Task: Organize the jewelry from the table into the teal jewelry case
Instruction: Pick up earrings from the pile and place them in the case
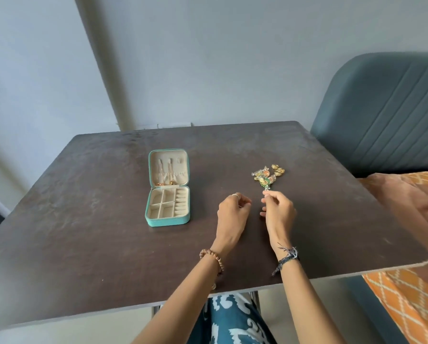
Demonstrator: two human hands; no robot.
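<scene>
Fingertips of the right hand (278,209) pinch the near end of a green-and-gold ornament (266,181) at centre right of the frame, its far end lying in the jewelry pile (269,173) on the dark table (83,219). The left hand (233,212), just beside, is loosely curled; whether it holds anything cannot be told. The teal jewelry case (168,188) lies open at centre left, well apart, its lower tray compartments apparently empty. Lifting slowly, with the left hand steadying the pile, should free the piece without snagging its neighbours.
</scene>
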